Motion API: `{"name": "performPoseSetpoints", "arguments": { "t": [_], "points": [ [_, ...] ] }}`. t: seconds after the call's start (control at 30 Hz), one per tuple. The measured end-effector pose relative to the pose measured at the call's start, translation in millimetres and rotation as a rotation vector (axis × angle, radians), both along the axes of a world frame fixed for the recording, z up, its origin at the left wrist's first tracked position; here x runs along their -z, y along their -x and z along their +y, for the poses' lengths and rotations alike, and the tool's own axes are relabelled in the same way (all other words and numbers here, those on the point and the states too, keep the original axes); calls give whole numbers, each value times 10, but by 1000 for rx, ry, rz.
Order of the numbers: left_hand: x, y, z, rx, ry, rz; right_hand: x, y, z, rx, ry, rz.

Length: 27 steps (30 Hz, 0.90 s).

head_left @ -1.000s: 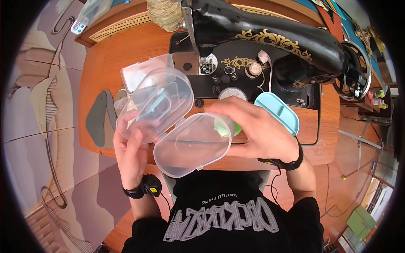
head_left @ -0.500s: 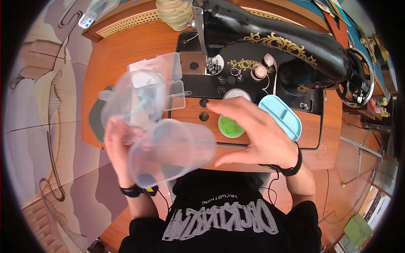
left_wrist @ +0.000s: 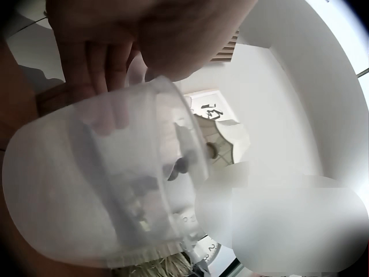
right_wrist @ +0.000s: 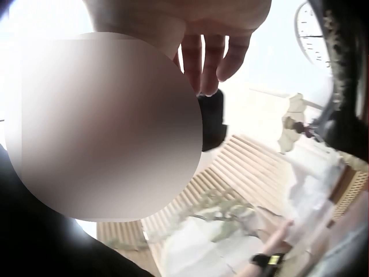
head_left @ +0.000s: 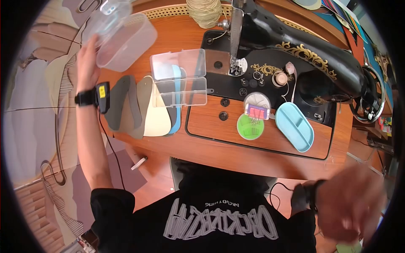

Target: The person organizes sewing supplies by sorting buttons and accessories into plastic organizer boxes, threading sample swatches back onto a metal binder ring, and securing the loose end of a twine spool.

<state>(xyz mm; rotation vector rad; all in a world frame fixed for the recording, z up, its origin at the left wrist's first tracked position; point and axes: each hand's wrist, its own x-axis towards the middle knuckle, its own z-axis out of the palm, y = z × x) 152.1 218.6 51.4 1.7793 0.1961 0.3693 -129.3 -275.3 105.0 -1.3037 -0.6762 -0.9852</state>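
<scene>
At the upper left of the head view, my left hand grips a clear plastic container, its transparent lid swung open beside it. The left wrist view has the hand's fingers behind the container's clear wall. My right hand is a blur at the lower right, off the table. In the right wrist view its fingers hang loosely with nothing held.
A black sewing machine stands at the back with a twine cone. In front are a blue tray, a green-bottomed round container, buttons, a compartment box and insole-shaped pieces.
My left hand has carried the clear container up and left, off the work area. My right hand has moved from above the table to the lower right. The insole-shaped pieces now show fully.
</scene>
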Motion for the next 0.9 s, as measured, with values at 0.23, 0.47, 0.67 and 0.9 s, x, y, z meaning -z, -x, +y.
{"name": "performPoseSetpoints", "arguments": {
  "t": [0.23, 0.47, 0.67, 0.9],
  "points": [
    [310, -783, -197, 373, -93, 147, -243, 263, -122, 11, -40, -63],
    [332, -876, -498, 518, -300, 239, -405, 196, -83, -166, 123, 37],
    [305, -778, -593, 531, -285, 257, -520, 445, -446, -321, 267, 111],
    [313, -629, -517, 439, -274, 341, -429, 915, -838, -166, 93, -1]
  ]
}}
